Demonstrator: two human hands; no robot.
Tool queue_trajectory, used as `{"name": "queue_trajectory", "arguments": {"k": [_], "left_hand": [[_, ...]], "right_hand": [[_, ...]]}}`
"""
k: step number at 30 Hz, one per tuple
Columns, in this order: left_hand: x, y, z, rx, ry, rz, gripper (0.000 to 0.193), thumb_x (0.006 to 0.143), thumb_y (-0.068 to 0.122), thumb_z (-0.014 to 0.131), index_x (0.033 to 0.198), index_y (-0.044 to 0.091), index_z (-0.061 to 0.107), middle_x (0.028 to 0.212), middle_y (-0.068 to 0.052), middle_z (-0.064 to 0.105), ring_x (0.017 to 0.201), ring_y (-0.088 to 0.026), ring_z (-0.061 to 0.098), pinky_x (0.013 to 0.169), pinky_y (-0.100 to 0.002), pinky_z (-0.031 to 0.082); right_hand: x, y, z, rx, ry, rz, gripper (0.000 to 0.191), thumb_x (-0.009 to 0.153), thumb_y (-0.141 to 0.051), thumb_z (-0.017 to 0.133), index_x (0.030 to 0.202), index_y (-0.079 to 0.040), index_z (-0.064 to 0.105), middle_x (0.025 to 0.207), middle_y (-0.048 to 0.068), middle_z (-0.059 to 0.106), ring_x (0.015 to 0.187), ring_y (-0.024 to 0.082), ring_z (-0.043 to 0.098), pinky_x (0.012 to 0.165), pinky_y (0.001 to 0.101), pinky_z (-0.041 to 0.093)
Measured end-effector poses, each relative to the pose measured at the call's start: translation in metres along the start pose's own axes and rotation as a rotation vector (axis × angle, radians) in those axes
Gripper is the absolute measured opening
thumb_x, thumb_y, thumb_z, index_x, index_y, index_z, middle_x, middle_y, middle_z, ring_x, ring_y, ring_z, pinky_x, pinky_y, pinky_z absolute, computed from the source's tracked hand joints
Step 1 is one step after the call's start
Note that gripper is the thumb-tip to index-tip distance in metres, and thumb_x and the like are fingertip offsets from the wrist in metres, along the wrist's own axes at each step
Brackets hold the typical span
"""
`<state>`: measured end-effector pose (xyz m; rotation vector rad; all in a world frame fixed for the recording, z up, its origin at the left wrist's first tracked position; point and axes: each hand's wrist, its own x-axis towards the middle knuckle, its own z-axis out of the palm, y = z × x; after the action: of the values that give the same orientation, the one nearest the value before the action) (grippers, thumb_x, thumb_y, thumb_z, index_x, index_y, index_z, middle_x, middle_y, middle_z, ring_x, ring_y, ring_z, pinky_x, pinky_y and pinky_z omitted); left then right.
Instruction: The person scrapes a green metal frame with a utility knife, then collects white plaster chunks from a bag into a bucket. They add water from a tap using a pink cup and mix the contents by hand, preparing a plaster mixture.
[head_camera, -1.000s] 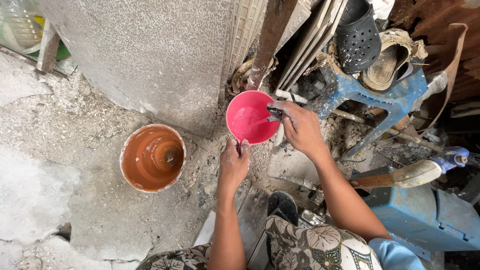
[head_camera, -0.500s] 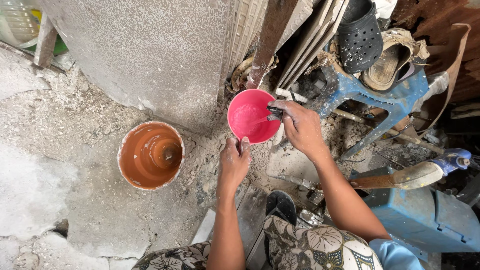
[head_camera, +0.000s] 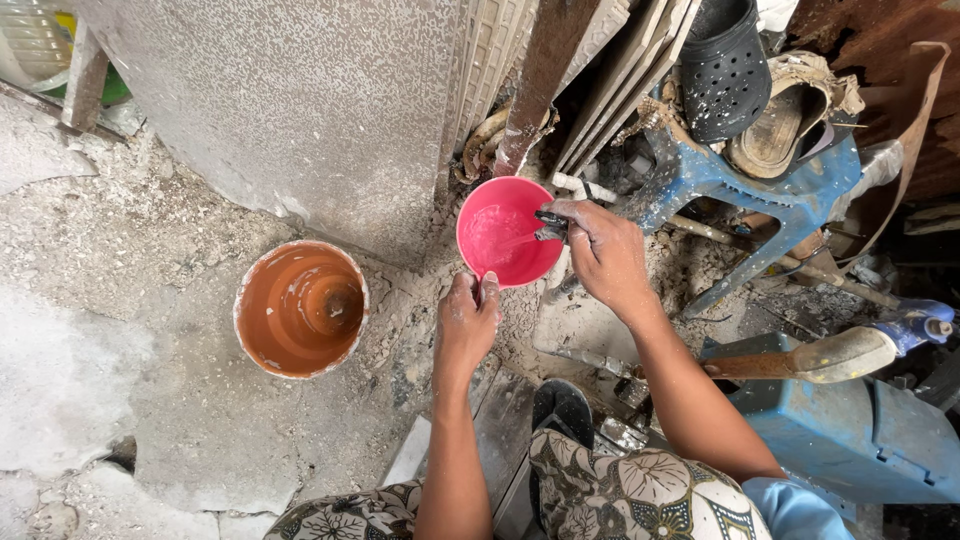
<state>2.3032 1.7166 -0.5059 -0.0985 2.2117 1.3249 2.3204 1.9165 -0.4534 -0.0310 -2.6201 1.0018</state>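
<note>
A pink plastic bowl (head_camera: 500, 225) with whitish liquid inside sits near the foot of a grey wall slab. My left hand (head_camera: 468, 322) pinches the bowl's near rim with thumb and fingers. My right hand (head_camera: 605, 255) is closed on a small dark tool (head_camera: 548, 224) whose tip reaches into the bowl from the right side. Both hands are dusted with white powder.
An orange bucket (head_camera: 300, 308) with a raised centre stands to the left on the rubble-strewn floor. A blue plastic stool (head_camera: 745, 180) carrying a black clog and a worn sandal sits at right. Boards lean against the wall. A blue container (head_camera: 830, 440) lies at lower right.
The view has shifted slightly; my hands and the pink bowl keep the same hold, with the tool still in the bowl.
</note>
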Motion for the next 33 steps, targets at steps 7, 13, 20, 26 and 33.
{"name": "queue_trajectory", "arguments": {"k": [7, 13, 20, 26, 33], "left_hand": [[0.0019, 0.0001, 0.0012, 0.011, 0.008, 0.03, 0.036, 0.104, 0.035, 0.052, 0.096, 0.001, 0.059, 0.069, -0.014, 0.069, 0.06, -0.025, 0.069, 0.063, -0.046, 0.054], [0.0027, 0.0007, 0.0018, 0.045, 0.031, 0.034, 0.037, 0.103, 0.036, 0.052, 0.1, 0.0, 0.06, 0.078, -0.018, 0.069, 0.067, -0.03, 0.069, 0.065, -0.049, 0.052], [0.002, -0.0014, 0.0014, 0.051, 0.039, 0.034, 0.039, 0.103, 0.037, 0.053, 0.096, 0.0, 0.061, 0.078, -0.018, 0.07, 0.067, -0.032, 0.069, 0.066, -0.049, 0.052], [0.0049, -0.0052, 0.0017, 0.069, 0.047, 0.056, 0.039, 0.103, 0.037, 0.053, 0.095, 0.0, 0.061, 0.076, -0.018, 0.069, 0.065, -0.031, 0.067, 0.065, -0.048, 0.051], [0.0082, -0.0069, 0.0018, 0.05, -0.009, -0.004, 0.037, 0.104, 0.036, 0.05, 0.096, 0.001, 0.061, 0.073, -0.016, 0.069, 0.063, -0.026, 0.068, 0.061, -0.048, 0.052]], "right_hand": [[-0.0018, 0.0001, -0.0011, -0.06, -0.027, 0.04, 0.036, 0.092, 0.0, 0.048, 0.119, -0.009, 0.07, 0.1, 0.013, 0.072, 0.077, 0.033, 0.069, 0.072, 0.0427, 0.054], [-0.0014, 0.0011, -0.0025, -0.04, -0.008, -0.023, 0.037, 0.092, 0.0, 0.048, 0.12, -0.008, 0.07, 0.102, 0.013, 0.071, 0.082, 0.034, 0.069, 0.074, 0.0428, 0.055], [-0.0033, 0.0014, 0.0001, -0.031, -0.003, -0.008, 0.037, 0.091, 0.002, 0.047, 0.119, -0.007, 0.069, 0.103, 0.014, 0.072, 0.081, 0.034, 0.069, 0.073, 0.0427, 0.055], [-0.0032, -0.0004, 0.0004, -0.041, -0.015, 0.027, 0.036, 0.092, 0.002, 0.048, 0.118, -0.007, 0.07, 0.1, 0.014, 0.071, 0.08, 0.034, 0.069, 0.075, 0.0424, 0.055], [-0.0014, -0.0055, 0.0008, -0.014, 0.01, 0.038, 0.035, 0.092, 0.002, 0.047, 0.116, -0.008, 0.071, 0.107, 0.013, 0.074, 0.079, 0.032, 0.07, 0.074, 0.041, 0.056]]}}
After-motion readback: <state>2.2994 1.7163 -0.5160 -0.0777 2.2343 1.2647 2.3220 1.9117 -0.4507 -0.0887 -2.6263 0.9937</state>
